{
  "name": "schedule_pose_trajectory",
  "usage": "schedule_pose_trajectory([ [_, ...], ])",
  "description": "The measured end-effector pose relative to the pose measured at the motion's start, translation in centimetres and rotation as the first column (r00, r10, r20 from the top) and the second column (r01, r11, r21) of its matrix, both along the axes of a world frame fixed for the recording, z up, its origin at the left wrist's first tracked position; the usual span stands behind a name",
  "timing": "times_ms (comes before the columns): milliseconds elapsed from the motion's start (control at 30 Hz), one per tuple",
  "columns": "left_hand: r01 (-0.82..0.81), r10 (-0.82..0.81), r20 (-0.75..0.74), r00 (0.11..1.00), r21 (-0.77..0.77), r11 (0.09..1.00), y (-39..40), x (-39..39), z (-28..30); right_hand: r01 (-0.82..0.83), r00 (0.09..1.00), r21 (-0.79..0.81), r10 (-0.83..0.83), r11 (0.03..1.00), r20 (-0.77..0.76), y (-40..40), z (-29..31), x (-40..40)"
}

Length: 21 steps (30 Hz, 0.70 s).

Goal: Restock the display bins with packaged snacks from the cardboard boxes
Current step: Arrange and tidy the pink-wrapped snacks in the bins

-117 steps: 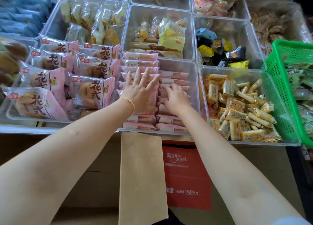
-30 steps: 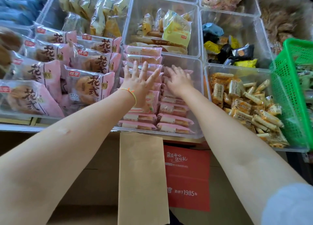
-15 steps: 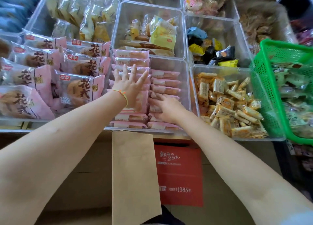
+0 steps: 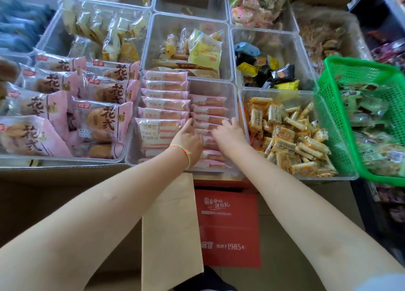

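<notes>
Both hands' fingers [image 4: 228, 124] curled onto pink packets [image 4: 208, 110], long axes lying left-right

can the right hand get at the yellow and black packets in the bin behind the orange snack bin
Probably yes. The right hand is in the pink-packet bin, diagonally in front of the yellow and black packets. Their bin is open on top and nothing covers them; the hand would only have to lift over the clear walls between.

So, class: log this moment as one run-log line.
left hand: on pink packets | right hand: on same row | clear bin: far end unfilled
</notes>
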<state>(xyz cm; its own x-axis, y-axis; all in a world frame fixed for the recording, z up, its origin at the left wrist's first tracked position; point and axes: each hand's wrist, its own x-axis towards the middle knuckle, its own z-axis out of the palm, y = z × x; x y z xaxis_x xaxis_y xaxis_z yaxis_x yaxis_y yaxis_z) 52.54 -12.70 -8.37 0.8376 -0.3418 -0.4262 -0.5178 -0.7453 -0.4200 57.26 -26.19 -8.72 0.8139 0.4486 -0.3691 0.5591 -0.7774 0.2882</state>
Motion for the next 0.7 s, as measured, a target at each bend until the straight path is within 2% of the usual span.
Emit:
schedule_pose_trajectory([
  [67, 0.035, -0.034, -0.013, 0.999, 0.077, 0.996, 0.5, 0.1, -0.5, -0.003, 1.000, -0.108, 0.006, 0.994, 0.028, -0.1, 0.0, 0.7],
  [200, 0.061, -0.062, -0.020, 0.998, -0.049, 0.997, 0.5, 0.4, 0.1, -0.029, 0.999, -0.226, 0.037, 0.974, 0.033, 0.1, 0.6, 1.3],
  [300, 0.066, -0.070, 0.103, 0.992, 0.035, 0.997, -0.1, 1.7, 0.7, 0.016, 0.998, -0.150, -0.007, 0.989, 0.066, 0.2, 1.4, 1.9],
  [400, 0.030, -0.044, 0.141, 0.989, 0.097, 0.995, -1.0, 4.0, 0.9, 0.049, 0.993, -0.072, -0.041, 0.996, 0.110, 0.0, 1.3, 3.1],
  [567, -0.024, -0.010, 0.183, 0.983, 0.180, 0.983, -1.5, 7.3, 0.1, 0.055, 0.993, -0.087, -0.046, 0.995, 0.110, -0.2, -1.0, 4.7],
  [700, -0.064, 0.036, 0.186, 0.982, 0.146, 0.987, -1.5, 7.9, -0.6, 0.009, 0.990, -0.115, 0.007, 0.993, 0.140, 0.0, -1.3, 5.6],
])
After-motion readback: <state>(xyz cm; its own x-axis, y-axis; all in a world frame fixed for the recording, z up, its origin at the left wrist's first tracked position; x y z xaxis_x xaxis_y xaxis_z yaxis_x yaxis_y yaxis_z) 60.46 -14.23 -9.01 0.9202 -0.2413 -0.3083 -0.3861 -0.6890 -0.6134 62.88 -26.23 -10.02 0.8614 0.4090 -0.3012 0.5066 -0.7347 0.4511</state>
